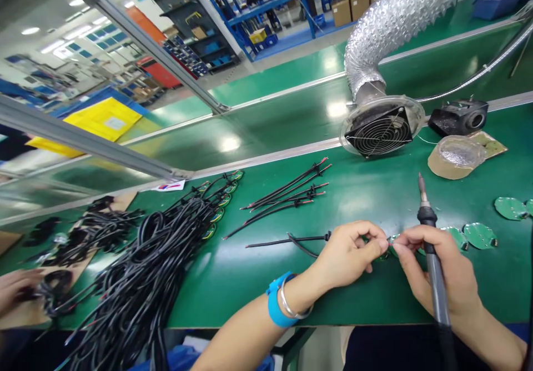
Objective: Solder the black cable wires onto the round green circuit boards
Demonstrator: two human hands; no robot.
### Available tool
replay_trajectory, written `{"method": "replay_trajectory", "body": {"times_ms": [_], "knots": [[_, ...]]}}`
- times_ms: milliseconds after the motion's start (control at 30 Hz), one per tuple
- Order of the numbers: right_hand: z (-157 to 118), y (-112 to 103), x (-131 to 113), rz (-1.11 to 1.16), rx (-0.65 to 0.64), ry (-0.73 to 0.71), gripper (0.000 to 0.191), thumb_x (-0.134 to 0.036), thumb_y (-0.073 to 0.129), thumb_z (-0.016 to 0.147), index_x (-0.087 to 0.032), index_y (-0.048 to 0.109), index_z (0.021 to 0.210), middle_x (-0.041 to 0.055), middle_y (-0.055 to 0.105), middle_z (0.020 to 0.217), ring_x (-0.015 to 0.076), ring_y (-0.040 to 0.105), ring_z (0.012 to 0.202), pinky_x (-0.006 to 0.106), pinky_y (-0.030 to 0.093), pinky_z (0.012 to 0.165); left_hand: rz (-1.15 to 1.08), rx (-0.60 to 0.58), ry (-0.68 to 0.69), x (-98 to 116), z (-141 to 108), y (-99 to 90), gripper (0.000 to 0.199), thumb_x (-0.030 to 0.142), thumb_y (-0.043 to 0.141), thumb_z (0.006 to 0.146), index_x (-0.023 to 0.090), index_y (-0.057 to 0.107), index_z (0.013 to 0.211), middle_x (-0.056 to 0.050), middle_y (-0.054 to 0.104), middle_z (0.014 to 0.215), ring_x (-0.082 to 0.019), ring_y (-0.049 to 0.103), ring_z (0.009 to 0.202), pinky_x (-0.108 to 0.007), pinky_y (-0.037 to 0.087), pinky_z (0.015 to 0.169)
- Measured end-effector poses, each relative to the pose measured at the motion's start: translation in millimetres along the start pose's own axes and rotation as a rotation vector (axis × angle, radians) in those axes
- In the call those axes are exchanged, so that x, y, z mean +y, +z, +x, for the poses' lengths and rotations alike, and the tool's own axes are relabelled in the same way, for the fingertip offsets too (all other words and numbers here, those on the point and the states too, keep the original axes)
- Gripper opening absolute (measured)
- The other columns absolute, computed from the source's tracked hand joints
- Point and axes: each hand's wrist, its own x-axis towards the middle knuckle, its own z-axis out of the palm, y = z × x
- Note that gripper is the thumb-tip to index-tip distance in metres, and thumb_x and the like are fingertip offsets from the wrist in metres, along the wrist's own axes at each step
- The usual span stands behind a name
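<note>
My left hand (352, 251), with a blue band and a bangle at its wrist, is closed on the end of a black cable (287, 241). My right hand (441, 265) holds a soldering iron (435, 271), its tip pointing up and away, while its thumb and index finger pinch a thin red wire (390, 244) close to my left fingertips. Green round circuit boards (479, 236) lie in a row behind and beside my right hand; some are partly hidden by my fingers.
Several loose cables (287, 190) lie mid-table. A large cable bundle (154, 254) covers the left side. A fume duct with a fan (381, 132) stands at the back, beside a round tin (456, 157) and an iron holder (458, 116). Another person's hand (16, 289) is at far left.
</note>
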Motion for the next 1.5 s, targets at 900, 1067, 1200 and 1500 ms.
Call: {"method": "replay_trajectory", "body": {"times_ms": [900, 1067, 1200, 1500], "knots": [[-5, -53, 39, 0.074, -0.264, 0.111, 0.017, -0.021, 0.057, 0.090, -0.028, 0.066, 0.103, -0.0015, 0.068, 0.084, 0.0136, 0.066, 0.070, 0.023, 0.052, 0.054, 0.559, 0.121, 0.101, -4, 14, 6.3, 0.011, 0.015, 0.061, 0.075, 0.020, 0.065, 0.065, 0.001, 0.066, 0.069, -0.014, 0.059, 0.064, -0.025, 0.040, 0.059], [-5, -52, 39, 0.084, -0.265, 0.112, 0.018, -0.020, 0.058, 0.089, -0.027, 0.067, 0.103, 0.0000, 0.069, 0.087, 0.0152, 0.067, 0.071, 0.025, 0.053, 0.054, 0.571, 0.134, 0.101, -5, 14, 8.2, 0.012, 0.015, 0.060, 0.075, 0.020, 0.064, 0.065, 0.001, 0.065, 0.068, -0.014, 0.058, 0.065, -0.026, 0.040, 0.061], [-3, -51, 37, 0.115, -0.263, 0.071, 0.019, -0.017, 0.058, 0.089, -0.025, 0.066, 0.105, 0.0000, 0.069, 0.086, 0.0131, 0.066, 0.070, 0.022, 0.054, 0.057, 0.586, 0.155, 0.093, -4, 13, 10.3, 0.012, 0.013, 0.059, 0.074, 0.019, 0.063, 0.065, 0.002, 0.064, 0.068, -0.013, 0.057, 0.064, -0.025, 0.040, 0.062], [-12, -57, 39, 0.102, -0.223, 0.097, 0.021, -0.018, 0.059, 0.088, -0.025, 0.067, 0.105, 0.0004, 0.070, 0.096, 0.0143, 0.069, 0.083, 0.022, 0.057, 0.070, 0.662, 0.168, 0.099, -3, 17, 12.1, 0.011, 0.011, 0.060, 0.071, 0.018, 0.061, 0.062, 0.003, 0.062, 0.065, -0.011, 0.055, 0.062, -0.024, 0.038, 0.062]]}}
